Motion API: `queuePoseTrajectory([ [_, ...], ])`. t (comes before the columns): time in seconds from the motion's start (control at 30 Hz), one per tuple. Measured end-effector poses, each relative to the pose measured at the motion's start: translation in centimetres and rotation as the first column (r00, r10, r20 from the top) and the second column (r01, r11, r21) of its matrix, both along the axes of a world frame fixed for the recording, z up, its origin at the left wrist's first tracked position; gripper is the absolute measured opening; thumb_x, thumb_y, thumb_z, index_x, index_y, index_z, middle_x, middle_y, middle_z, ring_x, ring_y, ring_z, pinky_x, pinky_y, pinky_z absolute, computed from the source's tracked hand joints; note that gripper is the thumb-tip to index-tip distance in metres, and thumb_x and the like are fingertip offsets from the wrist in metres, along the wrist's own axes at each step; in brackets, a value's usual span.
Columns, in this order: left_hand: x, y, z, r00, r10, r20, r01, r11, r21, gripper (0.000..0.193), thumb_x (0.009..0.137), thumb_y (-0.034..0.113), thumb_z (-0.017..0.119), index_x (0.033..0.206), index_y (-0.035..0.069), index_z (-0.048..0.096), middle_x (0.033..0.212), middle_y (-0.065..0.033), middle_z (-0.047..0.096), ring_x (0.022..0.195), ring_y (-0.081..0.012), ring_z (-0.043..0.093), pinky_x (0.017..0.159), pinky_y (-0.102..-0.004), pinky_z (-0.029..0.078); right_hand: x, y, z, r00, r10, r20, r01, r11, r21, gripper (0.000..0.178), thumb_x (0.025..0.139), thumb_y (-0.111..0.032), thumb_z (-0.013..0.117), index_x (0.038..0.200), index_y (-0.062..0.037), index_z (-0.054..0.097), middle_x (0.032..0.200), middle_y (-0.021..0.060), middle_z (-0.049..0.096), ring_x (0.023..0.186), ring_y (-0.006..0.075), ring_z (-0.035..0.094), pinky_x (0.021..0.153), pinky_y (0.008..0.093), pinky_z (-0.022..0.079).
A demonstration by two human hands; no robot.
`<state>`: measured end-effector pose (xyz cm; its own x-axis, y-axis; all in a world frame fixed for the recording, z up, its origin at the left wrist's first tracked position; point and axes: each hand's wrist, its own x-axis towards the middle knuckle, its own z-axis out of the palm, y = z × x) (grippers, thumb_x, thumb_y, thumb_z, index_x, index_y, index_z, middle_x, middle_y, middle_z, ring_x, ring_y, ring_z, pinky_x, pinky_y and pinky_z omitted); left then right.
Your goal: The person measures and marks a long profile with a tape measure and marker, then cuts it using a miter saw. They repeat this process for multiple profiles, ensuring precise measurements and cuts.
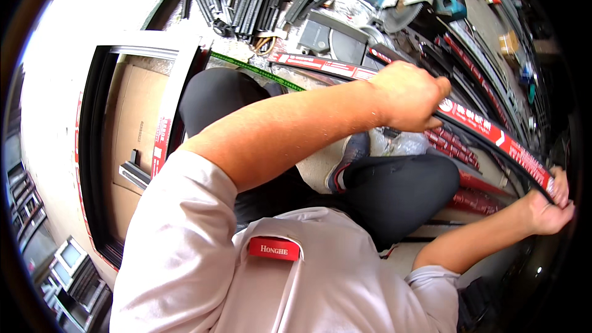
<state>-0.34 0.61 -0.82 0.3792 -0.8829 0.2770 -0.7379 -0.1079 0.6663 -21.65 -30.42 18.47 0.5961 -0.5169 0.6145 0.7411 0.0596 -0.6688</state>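
1. On the left of the floor point(316, 163), the white-and-black frame point(92, 148) looks already joined at its far corners, red-printed film point(161, 139) still on. Inside its right edge, a short profile piece point(134, 174) lies loose over cardboard point(139, 111).
2. A green measuring tape point(256, 71) starts near the frame's far right corner.
3. The shirt pocket point(259, 290) holds a red packet point(274, 250), top showing.
4. The left hand point(410, 95) curls its fingers around the red-labelled black strip point(493, 134), raised off the floor, unattached to the frame.
5. The right hand point(549, 206) pinches the strip's near right end, thumb against fingers; its label remains unpeeled.
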Motion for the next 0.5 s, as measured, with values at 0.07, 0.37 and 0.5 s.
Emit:
queuePoseTrajectory([
  [0.07,0.2,-0.4,0.7,0.995,-0.053,0.082,0.052,0.999,0.018,0.039,0.087,0.034,0.075,0.104,0.001,0.064,0.089,-0.0221,0.075,0.088,-0.0440,0.074,0.080,-0.0535,0.058,-2.4,-3.6,-2.8,0.999,-0.048,0.024,0.045,0.993,0.113,0.027,0.085,-0.003,0.056,0.067,-0.0147,0.040,0.064,-0.0013,0.038,0.060,0.0148,0.040,0.066,0.0322,0.038],
  [0.37,0.6,-1.5,2.1,0.973,-0.195,0.123,0.142,0.927,0.348,0.031,0.091,0.020,0.065,0.115,0.008,0.080,0.118,-0.0122,0.078,0.111,-0.0336,0.075,0.092,-0.0438,0.060,-4.2,-9.3,-18.6,0.970,-0.228,-0.089,0.240,0.811,0.534,0.033,0.092,-0.011,0.052,0.066,-0.0176,0.032,0.065,0.0005,0.035,0.060,0.0180,0.038,0.064,0.0344,0.037],
  [0.5,0.6,-2.4,2.2,0.973,-0.209,0.094,0.139,0.864,0.484,0.038,0.085,0.023,0.076,0.121,0.012,0.080,0.122,-0.0082,0.078,0.113,-0.0304,0.074,0.088,-0.0448,0.060,-3.4,-10.5,-22.8,0.953,-0.240,-0.186,0.301,0.666,0.683,0.032,0.090,-0.010,0.052,0.067,-0.0173,0.032,0.065,0.0004,0.034,0.059,0.0181,0.039,0.061,0.0342,0.037],
])
